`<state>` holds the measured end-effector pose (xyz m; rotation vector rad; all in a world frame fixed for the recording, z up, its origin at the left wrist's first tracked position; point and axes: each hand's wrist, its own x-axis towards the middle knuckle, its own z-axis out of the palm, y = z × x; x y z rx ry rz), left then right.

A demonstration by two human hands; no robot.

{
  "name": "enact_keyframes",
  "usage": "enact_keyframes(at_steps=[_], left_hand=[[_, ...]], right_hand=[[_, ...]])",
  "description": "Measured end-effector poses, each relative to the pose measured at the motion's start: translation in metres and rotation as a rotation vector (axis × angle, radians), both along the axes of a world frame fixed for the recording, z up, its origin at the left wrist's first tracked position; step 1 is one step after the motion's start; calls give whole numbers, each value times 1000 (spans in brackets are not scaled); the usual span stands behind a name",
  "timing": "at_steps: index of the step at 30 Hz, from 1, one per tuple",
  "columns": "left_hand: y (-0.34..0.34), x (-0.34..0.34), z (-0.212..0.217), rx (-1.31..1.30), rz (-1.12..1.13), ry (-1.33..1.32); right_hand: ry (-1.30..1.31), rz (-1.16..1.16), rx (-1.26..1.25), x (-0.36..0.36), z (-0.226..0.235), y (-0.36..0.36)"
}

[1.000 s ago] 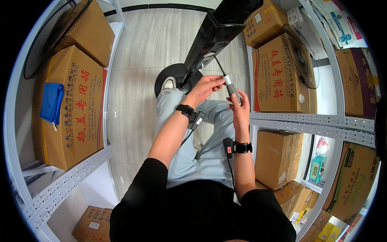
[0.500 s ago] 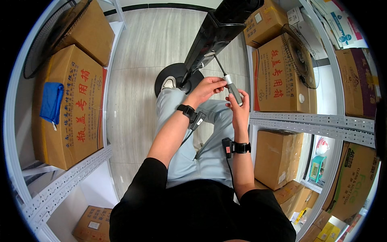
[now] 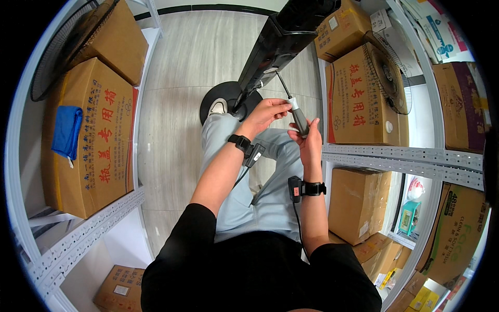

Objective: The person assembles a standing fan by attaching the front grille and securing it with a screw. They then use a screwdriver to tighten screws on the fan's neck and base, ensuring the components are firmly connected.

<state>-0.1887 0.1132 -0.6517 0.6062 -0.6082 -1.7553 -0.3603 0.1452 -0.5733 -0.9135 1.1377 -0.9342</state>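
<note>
A screwdriver (image 3: 299, 119) with a grey and white handle and a dark shaft slants up to the lower part of a black column (image 3: 278, 47). Its tip meets the column's face near a small light patch; whatever it touches there is too small to make out. My left hand (image 3: 264, 115) pinches the white collar of the handle between thumb and fingers. Around the grey lower end of the handle, my right hand (image 3: 310, 144) is closed, thumb on the right side. The column leans over a round black base (image 3: 221, 90) on the floor.
Shelves with cardboard boxes flank me: a large box (image 3: 83, 140) with a blue cloth (image 3: 66, 131) on the left, another box (image 3: 358, 99) with a fan grille (image 3: 390, 75) before it on the right. A second fan grille (image 3: 44, 67) stands at the upper left. My shoe (image 3: 218, 106) rests at the base.
My right hand has turned slightly at the handle, its thumb and wrist shifting a little to the right. The left hand and the column look the same.
</note>
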Motion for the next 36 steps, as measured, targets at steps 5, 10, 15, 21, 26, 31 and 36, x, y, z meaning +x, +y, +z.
enact_keyframes(at_steps=[5, 10, 15, 21, 26, 31, 36], left_hand=[[-1, 0, 0, -1, -34, 23], [0, 2, -1, -9, -30, 30], [0, 0, 0, -2, -15, 20], [1, 0, 5, 3, -19, 16], [2, 2, 5, -3, -15, 19], [1, 1, 4, -5, -17, 26], [1, 4, 1, -3, -10, 29]], right_hand=[[258, -45, -318, 4, -13, 0], [121, -127, -158, 9, -10, 2], [80, 96, 101, -10, -5, -7], [165, -164, -227, 9, -10, 3], [49, 6, 40, -5, -8, -4], [287, -87, -402, 4, -22, 2], [-9, 102, 227, -5, -3, -8]])
